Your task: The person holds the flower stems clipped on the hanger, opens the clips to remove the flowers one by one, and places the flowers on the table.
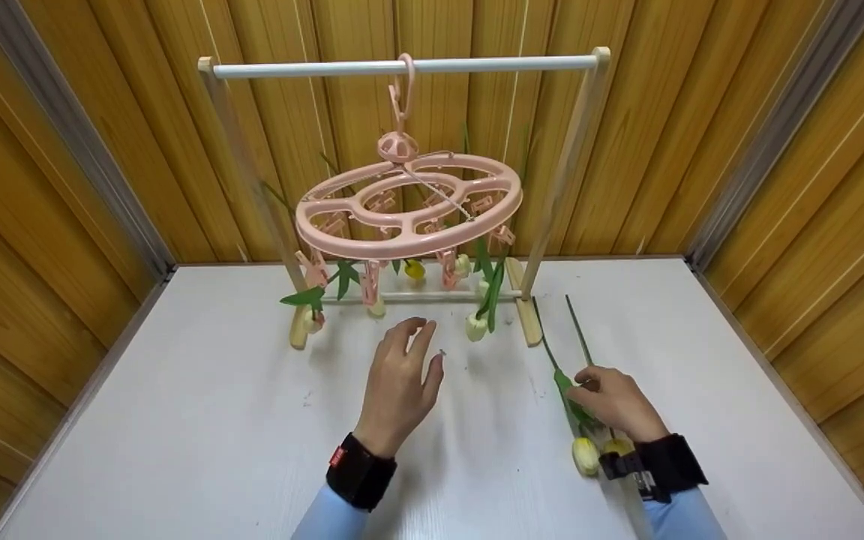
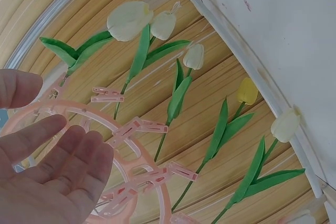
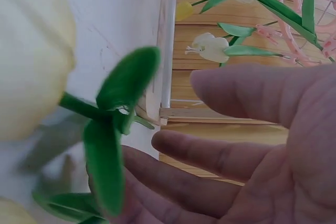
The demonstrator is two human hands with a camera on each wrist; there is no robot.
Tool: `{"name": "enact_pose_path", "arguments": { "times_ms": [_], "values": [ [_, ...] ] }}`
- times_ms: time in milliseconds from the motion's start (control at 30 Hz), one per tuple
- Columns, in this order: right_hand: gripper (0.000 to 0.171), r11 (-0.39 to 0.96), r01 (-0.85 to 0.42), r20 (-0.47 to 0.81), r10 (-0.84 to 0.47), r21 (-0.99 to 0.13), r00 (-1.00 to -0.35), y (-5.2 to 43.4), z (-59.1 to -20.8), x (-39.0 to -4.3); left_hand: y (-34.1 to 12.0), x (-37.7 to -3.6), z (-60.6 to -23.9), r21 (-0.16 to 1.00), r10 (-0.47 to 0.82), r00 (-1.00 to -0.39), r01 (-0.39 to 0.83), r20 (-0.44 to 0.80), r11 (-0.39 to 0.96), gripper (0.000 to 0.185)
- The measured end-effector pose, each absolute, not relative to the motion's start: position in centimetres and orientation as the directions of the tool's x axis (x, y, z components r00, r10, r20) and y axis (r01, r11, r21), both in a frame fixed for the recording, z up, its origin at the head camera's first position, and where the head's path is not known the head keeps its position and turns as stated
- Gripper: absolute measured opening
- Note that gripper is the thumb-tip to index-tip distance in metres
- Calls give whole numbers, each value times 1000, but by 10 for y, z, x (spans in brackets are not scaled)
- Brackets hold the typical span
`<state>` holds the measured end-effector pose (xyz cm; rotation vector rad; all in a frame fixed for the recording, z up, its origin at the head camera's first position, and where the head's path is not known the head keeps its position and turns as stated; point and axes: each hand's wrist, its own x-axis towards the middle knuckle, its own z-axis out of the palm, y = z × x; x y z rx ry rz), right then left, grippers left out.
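Note:
My left hand [image 1: 402,382] is over the table in front of a round pink clip hanger [image 1: 411,246], fingers loosely extended and holding nothing. On the right, my right hand [image 1: 619,401] reaches over two artificial tulips lying on the table. One tulip has a pale yellow head [image 1: 586,456]; the other's yellow head [image 1: 618,447] is partly behind the wrist strap. In the right wrist view, the fingers [image 3: 178,179] lie beside a tulip's green leaves [image 3: 105,166], with the thumb well apart. White tulips [image 2: 191,56] and a yellow tulip [image 2: 247,92] hang head down from the hanger's clips.
The hanger hooks over a white bar [image 1: 492,65] on a wooden stand, whose right foot [image 1: 526,315] is near the lying stems. Wood-patterned walls [image 1: 814,247] enclose the white table [image 1: 199,420] at the back and sides.

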<state>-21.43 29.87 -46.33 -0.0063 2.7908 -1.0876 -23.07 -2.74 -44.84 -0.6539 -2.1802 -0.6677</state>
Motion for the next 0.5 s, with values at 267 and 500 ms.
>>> {"name": "enact_pose_path", "arguments": {
  "times_ms": [267,500],
  "values": [
    [39,737,-7,-94,-96,-676,-991,301,-457,-212,-31,-231,-446,267,223,-601,616,767,742,40],
    [42,740,-30,-79,-111,-672,-991,299,-451,-209,-30,-229,-444,345,203,-631,633,749,693,39]
  ]
}}
